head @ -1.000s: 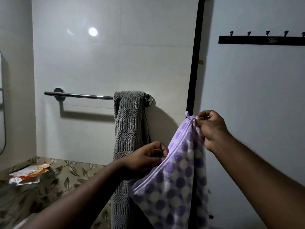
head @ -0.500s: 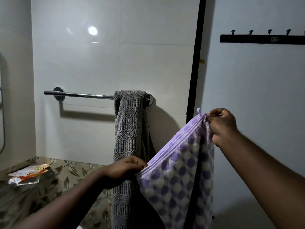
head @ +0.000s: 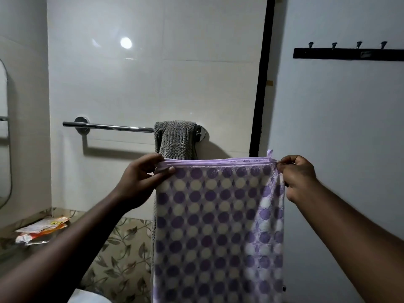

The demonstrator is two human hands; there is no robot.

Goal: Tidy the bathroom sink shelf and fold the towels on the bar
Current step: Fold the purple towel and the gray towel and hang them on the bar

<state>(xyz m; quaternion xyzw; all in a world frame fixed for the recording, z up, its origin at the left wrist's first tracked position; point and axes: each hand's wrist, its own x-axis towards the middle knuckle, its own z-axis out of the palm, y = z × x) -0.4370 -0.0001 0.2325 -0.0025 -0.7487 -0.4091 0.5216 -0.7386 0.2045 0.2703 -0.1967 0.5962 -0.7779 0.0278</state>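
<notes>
Both hands are up in front of the wall holding a purple polka-dot towel point(head: 218, 226) by its top edge, stretched out flat and level so it hangs straight down like a curtain. The left hand point(head: 142, 182) pinches the top left corner with the thumb on the front and the fingers curled behind, and the right hand point(head: 299, 178) is closed tight on the top right corner, right by a little hanging loop point(head: 270, 153) that sticks up from the hem. The top edge looks doubled over, a couple of lilac hem layers stacked together. Behind it, a grey ribbed towel point(head: 176, 138) is draped over the right end of the chrome towel bar point(head: 109, 127), bunched up narrow, and the purple one covers most of its lower part. The rest of the bar to the left is bare. Down in the lower left there's a shelf ledge point(head: 6, 241) with some crumpled orange and white wrappers point(head: 41, 230) lying on it, next to the leaf-pattern tiles point(head: 122, 254). A black hook rail point(head: 349, 54) sits high on the right wall, well apart from everything.
</notes>
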